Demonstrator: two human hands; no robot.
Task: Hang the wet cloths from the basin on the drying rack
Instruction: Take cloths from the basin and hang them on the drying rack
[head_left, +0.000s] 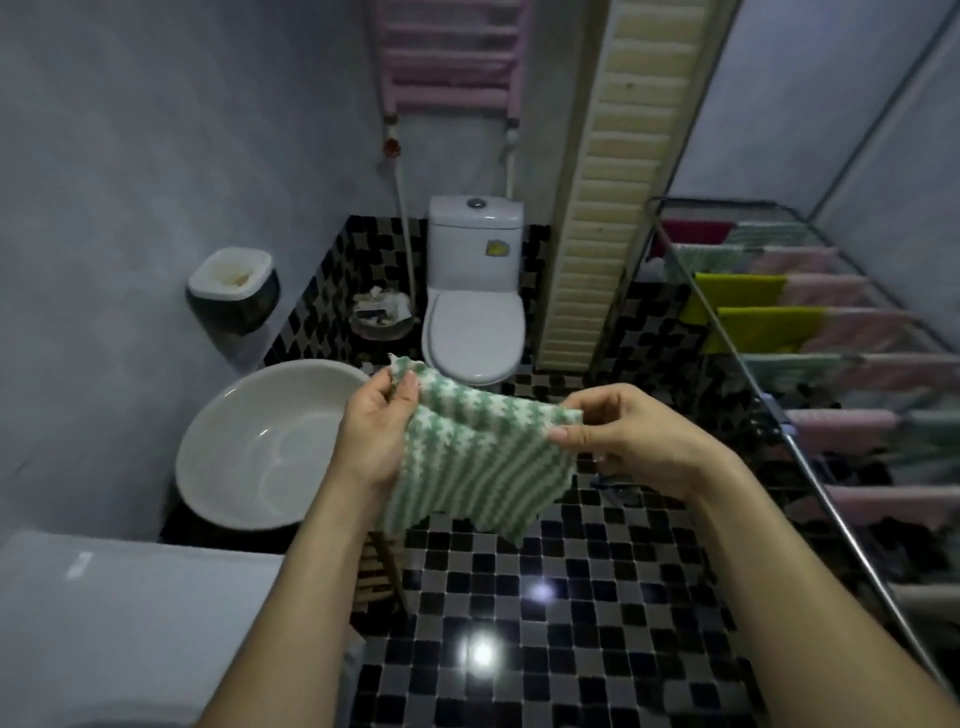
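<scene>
A green and white striped cloth (483, 462) hangs spread between both hands in the middle of the view. My left hand (376, 431) pinches its upper left corner. My right hand (623, 441) pinches its upper right corner. The white basin (223, 467) stands to the left of my hands on a dark stand, and I see no cloths inside it. The metal drying rack (810, 436) runs along the right side, with several cloths in pink, yellow-green, pale green and red draped over its bars.
A white toilet (474, 291) stands straight ahead against the far wall, with a waste basket (383, 312) to its left. A dark bin (232, 299) hangs on the left wall. A white appliance (119, 623) fills the bottom left. The floor is black-and-grey tile.
</scene>
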